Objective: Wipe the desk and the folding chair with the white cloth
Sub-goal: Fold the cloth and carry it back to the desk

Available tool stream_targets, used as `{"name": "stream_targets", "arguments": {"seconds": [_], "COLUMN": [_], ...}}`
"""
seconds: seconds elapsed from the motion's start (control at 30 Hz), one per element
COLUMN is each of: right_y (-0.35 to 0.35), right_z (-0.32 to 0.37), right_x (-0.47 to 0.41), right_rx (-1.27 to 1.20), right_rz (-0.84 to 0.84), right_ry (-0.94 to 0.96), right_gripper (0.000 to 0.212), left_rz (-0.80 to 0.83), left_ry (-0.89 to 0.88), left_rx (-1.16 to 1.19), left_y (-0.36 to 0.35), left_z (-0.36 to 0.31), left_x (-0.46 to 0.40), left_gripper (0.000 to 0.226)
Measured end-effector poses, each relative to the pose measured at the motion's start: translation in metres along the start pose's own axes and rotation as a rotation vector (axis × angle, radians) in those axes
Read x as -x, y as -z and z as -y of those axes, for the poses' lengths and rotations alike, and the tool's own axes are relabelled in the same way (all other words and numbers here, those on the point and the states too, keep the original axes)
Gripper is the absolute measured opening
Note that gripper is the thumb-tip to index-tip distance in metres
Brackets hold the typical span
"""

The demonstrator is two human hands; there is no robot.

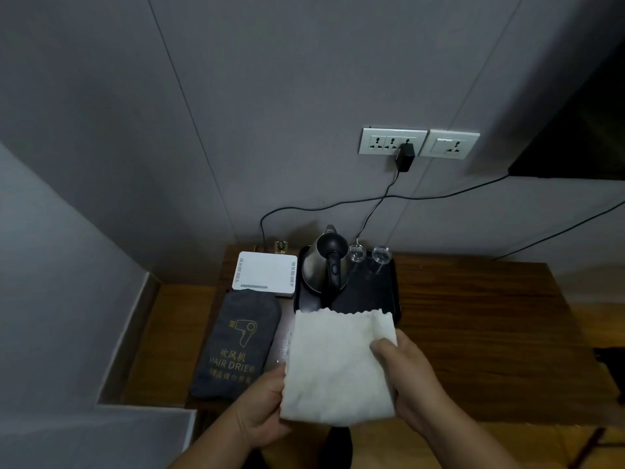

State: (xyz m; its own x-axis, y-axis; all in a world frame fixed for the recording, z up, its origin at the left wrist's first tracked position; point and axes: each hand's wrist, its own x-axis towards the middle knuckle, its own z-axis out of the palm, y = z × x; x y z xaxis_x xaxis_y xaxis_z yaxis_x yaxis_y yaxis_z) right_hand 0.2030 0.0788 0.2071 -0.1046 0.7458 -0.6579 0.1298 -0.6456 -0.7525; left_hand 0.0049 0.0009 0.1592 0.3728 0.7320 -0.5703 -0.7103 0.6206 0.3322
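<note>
- The left hand grips the near-left edge of a folded white textured cloth, fingers curled under it and thumb along its side.
- The right hand pinches the cloth's right edge, thumb on top and fingers beneath.
- The cloth is held up between both hands above the near part of the dark brown wooden tabletop.
- To the left, a dark grey fabric bag printed "HAIR DRIER" lies flat on the tabletop.
- Behind the cloth sits a black rectangular tray carrying a steel electric kettle with black handle and two clear glasses.
- A white flat router box lies left of the tray.
- On the grey wall, white sockets hold a black plug.
</note>
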Motion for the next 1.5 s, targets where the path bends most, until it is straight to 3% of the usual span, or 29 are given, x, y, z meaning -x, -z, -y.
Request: {"name": "stream_targets", "arguments": {"seconds": [0.07,0.2,0.33,0.43,0.53,0.63,0.8,0.97,1.07,1.2,1.3,1.33,1.4,1.5], "right_y": [0.002,0.006,0.009,0.011,0.009,0.003,-0.006,-0.030,-0.043,-0.051,-0.048,-0.045,-0.043,-0.047], "right_z": [-0.005,-0.013,-0.029,-0.054,-0.075,-0.090,-0.132,-0.141,-0.153,-0.171,-0.180,-0.186,-0.197,-0.219], "right_x": [-0.003,-0.007,-0.010,-0.017,-0.031,-0.051,-0.099,-0.164,-0.207,-0.249,-0.261,-0.261,-0.254,-0.244], "right_rx": [0.043,0.065,-0.310,-0.393,-0.233,-0.120,-0.165,0.281,0.436,0.561,0.723,0.845,1.122,1.374], "right_rz": [-0.036,-0.069,0.152,0.199,0.108,-0.014,0.031,-0.108,-0.121,-0.100,-0.041,-0.076,-0.101,0.168], "right_ry": [-0.006,-0.055,-0.410,-0.477,-0.362,-0.251,-0.515,-0.179,-0.028,0.024,0.072,0.163,0.377,0.550], "right_gripper": [0.023,0.032,0.036,0.035,0.043,0.058,0.025,0.036,0.026,0.023,0.008,0.013,0.031,0.062], "left_rz": [-0.012,-0.061,-0.099,-0.140,-0.264,-0.505,-0.704,-0.784,-0.838,-0.879,-0.921,-0.899,-0.701,-0.526], "left_ry": [0.020,0.113,0.122,0.130,0.073,-0.050,-0.041,-0.053,-0.108,-0.095,-0.191,-0.290,-0.367,-0.174], "left_rx": [0.048,0.114,0.143,0.131,-0.055,-0.452,-0.687,-0.835,-0.930,-1.034,-1.318,-1.492,-1.885,-2.112], "left_y": [0.005,0.013,0.022,0.038,0.051,0.074,0.107,0.138,0.158,0.179,0.186,0.189,0.192,0.201], "left_z": [0.003,0.002,0.004,0.010,0.016,0.029,0.033,0.015,0.002,-0.004,0.008,0.015,0.030,0.042], "left_x": [-0.001,-0.001,-0.005,-0.010,-0.019,-0.034,-0.065,-0.117,-0.151,-0.182,-0.188,-0.188,-0.187,-0.188], "left_gripper": [0.064,0.041,0.036,0.043,0.055,0.038,0.028,0.033,0.036,0.050,0.063,0.062,0.064,0.069]}}
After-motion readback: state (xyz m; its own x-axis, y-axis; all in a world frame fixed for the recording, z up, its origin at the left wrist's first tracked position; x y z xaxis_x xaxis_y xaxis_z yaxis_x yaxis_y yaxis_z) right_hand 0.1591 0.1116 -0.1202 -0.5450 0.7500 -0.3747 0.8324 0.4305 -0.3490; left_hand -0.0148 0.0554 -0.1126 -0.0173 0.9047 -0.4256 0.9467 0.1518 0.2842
